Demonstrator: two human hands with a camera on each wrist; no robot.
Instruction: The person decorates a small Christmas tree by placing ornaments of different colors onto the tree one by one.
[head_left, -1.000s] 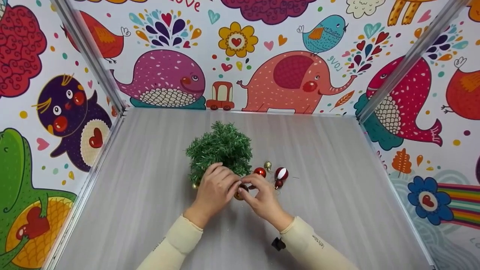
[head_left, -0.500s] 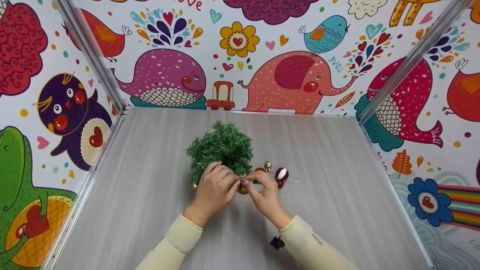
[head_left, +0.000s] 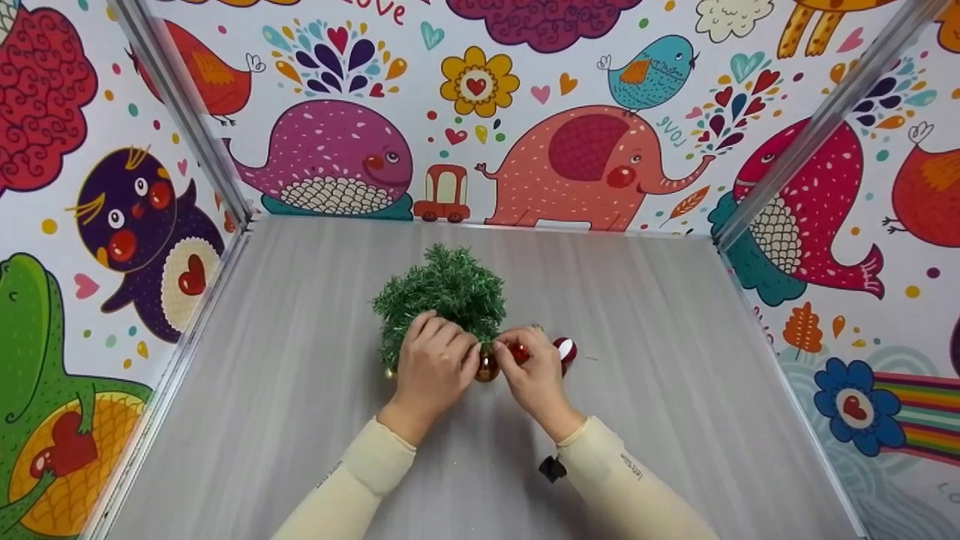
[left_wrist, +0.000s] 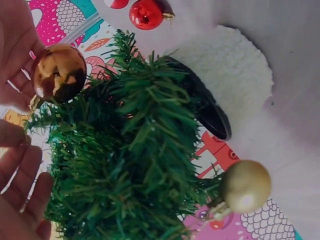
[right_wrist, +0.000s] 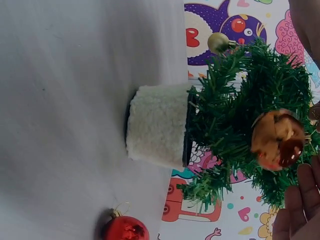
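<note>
Copper bauble point(head_left: 487, 367) between two hands point(head_left: 435, 362), green tree point(head_left: 448, 289) behind

We've room leftward over the grey wood-grain tabletop point(head_left: 300, 315); ahead, the bushy green tinsel tree point(head_left: 442, 289) blocks us, a shiny copper-gold ball point(head_left: 487, 368) plugging the gap between our left hand point(head_left: 433, 360) and right hand point(head_left: 538, 375).
</note>
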